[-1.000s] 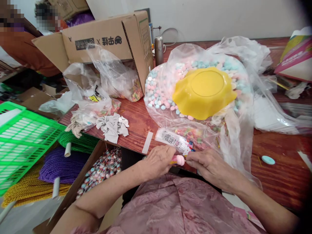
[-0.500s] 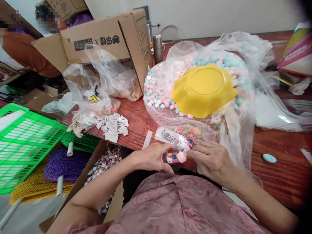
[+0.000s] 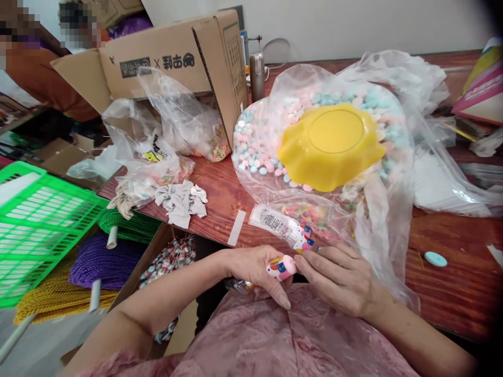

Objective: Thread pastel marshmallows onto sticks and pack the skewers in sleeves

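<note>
Since the earlier frame, both hands and the candy packet have shifted closer to the shirt [image 3: 291,335]. The left hand [image 3: 253,267] grips the packet [image 3: 275,268] between thumb and fingers, pink end toward the right hand [image 3: 346,280]. That hand's bunched fingertips meet the pink end; whether they pinch anything, I cannot tell. Flat wrappers [image 3: 271,222] lie on the counter [image 3: 218,188] just beyond both hands, the yellow bowl [image 3: 334,146] farther beyond.
</note>
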`<state>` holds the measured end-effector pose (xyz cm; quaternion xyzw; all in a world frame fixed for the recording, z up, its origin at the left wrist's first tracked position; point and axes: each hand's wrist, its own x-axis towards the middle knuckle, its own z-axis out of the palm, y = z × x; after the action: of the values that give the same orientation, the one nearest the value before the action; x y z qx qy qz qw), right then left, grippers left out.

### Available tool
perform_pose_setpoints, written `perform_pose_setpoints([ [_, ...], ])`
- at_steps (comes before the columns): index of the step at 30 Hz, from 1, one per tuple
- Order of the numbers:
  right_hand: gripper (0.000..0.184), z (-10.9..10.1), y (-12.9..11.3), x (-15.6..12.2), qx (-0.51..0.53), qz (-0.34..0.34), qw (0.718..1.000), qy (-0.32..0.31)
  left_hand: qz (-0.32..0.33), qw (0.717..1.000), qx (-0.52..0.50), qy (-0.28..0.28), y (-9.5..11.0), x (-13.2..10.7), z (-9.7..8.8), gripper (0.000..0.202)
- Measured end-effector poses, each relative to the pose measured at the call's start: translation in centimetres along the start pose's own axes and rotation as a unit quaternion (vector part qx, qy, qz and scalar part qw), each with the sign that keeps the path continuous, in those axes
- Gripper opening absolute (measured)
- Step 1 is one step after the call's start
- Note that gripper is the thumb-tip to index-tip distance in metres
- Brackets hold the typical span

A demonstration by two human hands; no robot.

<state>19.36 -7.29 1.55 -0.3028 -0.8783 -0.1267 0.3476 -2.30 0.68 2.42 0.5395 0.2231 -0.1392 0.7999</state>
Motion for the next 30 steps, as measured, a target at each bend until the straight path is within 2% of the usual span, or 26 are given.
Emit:
perform_pose_setpoints([
  [3, 0.023, 0.7, -0.4, 0.3, 0.027, -0.009, 0.999, -0.023, -0.004, 1.0, -0.001, 0.03, -0.5, 0.5, 0.3, 0.055],
  [5, 0.025, 1.1, -0.6, 0.6, 0.058, -0.006, 0.995, -0.077, 0.0, 0.996, 0.052, 0.076, -0.9, 0.9, 0.3, 0.057],
  [8, 0.028, 0.9, -0.4, 0.8, 0.097, 0.054, 0.982, -0.155, 0.037, 0.972, 0.174, 0.155, -1.3, 1.0, 0.1, 0.053],
  [10, 0.029, 0.3, 0.3, 0.8, 0.124, 0.104, 0.972, -0.168, 0.06, 0.964, 0.192, 0.176, -1.2, 0.7, 0.1, 0.048],
  [13, 0.026, -0.7, 1.5, 0.5, 0.142, 0.15, 0.969, -0.134, 0.083, 0.966, 0.161, 0.186, -0.6, 0.0, 0.3, 0.045],
  [16, 0.029, -1.1, 2.0, 0.2, 0.132, 0.165, 0.973, -0.093, 0.11, 0.962, 0.152, 0.199, 0.0, -0.1, 0.6, 0.039],
  [19, 0.025, -0.5, 1.3, 0.5, 0.106, 0.15, 0.973, -0.141, 0.158, 0.961, 0.142, 0.176, 0.1, 0.9, 0.8, 0.028],
  [22, 0.02, 0.1, 0.7, 1.3, 0.055, 0.135, 0.97, -0.194, 0.199, 0.965, 0.091, 0.142, 0.0, 2.1, 0.8, 0.02],
  [25, 0.018, 0.0, 1.3, 1.7, 0.033, 0.144, 0.966, -0.211, 0.187, 0.969, 0.019, 0.159, 0.0, 2.2, 0.6, 0.031],
  [28, 0.023, -0.5, 2.7, 1.6, 0.023, 0.168, 0.964, -0.206, 0.181, 0.966, -0.037, 0.183, 0.4, 1.1, 0.4, 0.048],
  [30, 0.024, -0.6, 3.2, 1.5, 0.007, 0.199, 0.957, -0.211, 0.185, 0.963, -0.045, 0.19, 0.5, 0.3, 0.5, 0.042],
])
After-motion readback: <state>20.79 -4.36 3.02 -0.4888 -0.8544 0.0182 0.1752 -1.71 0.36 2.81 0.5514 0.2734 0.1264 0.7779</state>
